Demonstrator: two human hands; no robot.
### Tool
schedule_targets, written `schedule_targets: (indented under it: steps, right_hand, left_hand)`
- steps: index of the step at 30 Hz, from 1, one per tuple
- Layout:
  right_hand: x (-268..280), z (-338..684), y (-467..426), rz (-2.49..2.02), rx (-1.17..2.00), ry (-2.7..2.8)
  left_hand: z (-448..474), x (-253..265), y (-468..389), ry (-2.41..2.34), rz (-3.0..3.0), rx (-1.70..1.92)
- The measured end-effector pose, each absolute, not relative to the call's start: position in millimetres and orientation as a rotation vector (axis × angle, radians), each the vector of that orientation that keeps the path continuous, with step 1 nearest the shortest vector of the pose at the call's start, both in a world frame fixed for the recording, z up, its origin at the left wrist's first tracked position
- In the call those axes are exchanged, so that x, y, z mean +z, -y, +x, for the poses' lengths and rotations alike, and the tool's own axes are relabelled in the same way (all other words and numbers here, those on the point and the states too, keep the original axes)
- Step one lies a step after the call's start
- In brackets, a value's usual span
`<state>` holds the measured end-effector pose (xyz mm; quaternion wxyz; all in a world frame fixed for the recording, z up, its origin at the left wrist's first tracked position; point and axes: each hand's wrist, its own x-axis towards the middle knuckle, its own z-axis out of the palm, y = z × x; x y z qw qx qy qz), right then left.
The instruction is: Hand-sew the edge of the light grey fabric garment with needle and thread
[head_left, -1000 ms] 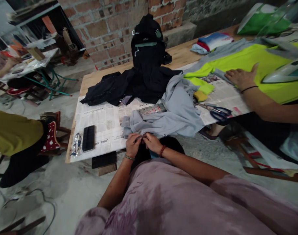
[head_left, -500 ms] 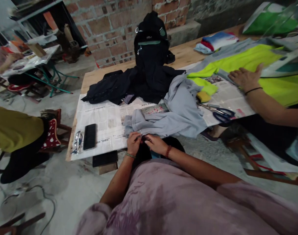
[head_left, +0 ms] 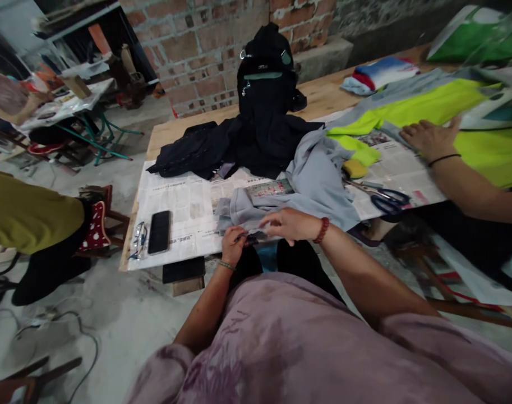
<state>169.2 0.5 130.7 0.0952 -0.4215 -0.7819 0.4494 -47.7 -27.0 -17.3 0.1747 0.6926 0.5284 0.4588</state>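
My left hand (head_left: 234,245) is at the near table edge, its fingers pinched on a small dark piece of cloth that they mostly cover. Just to its right, my right hand (head_left: 295,224) is raised over the grey garment (head_left: 323,174), palm down, its fingers bent to the left and drawn together. Anything in those fingertips is too small to make out. The grey garment lies crumpled, one end close to my left hand. Behind it a dark garment (head_left: 197,148) is spread on the newspaper (head_left: 175,196).
A phone (head_left: 160,232) and glasses (head_left: 138,240) lie at left. Scissors (head_left: 390,199) and a yellow lump (head_left: 355,168) are at right. A black backpack (head_left: 264,73) stands behind. Another person's hand (head_left: 432,139) rests on a lime garment (head_left: 432,104) beside an iron (head_left: 499,112).
My right hand has come away from my left, up and to the right over the grey garment. The left keeps its pinch. The view has shifted slightly.
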Motion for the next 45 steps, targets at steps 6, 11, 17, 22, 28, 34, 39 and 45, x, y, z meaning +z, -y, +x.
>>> schedule_targets:
  steps: [6, 11, 17, 22, 28, 34, 39, 45]
  right_hand:
    - [99, 164, -21, -1.277, 1.267, 1.92]
    - [66, 135, -35, -1.67, 0.801, 2.244]
    - [59, 136, -12, -1.452, 0.872, 2.195]
    - [49, 172, 26, -1.075, 1.242, 2.281]
    - [48, 205, 40, -1.291, 1.702, 2.368]
    - [85, 199, 15, -1.456, 1.506, 2.149]
    - [86, 164, -3, -1.416, 0.962, 1.987]
    - [70, 113, -23, -1.506, 1.106, 2.21]
  left_hand:
    - [-49, -18, 26, -1.482, 1.949, 1.285]
    - [-49, -16, 26, -1.457, 1.989, 1.262]
    - [-48, -17, 26, -1.492, 1.997, 1.245]
    - [-48, -18, 26, -1.46, 1.986, 1.276]
    - [-47, -15, 26, -1.433, 1.985, 1.281]
    - [-47, -17, 26, -1.451, 1.992, 1.282]
    - [-48, -19, 26, -1.449, 1.981, 1.287]
    - [-49, -21, 26, -1.438, 1.987, 1.29]
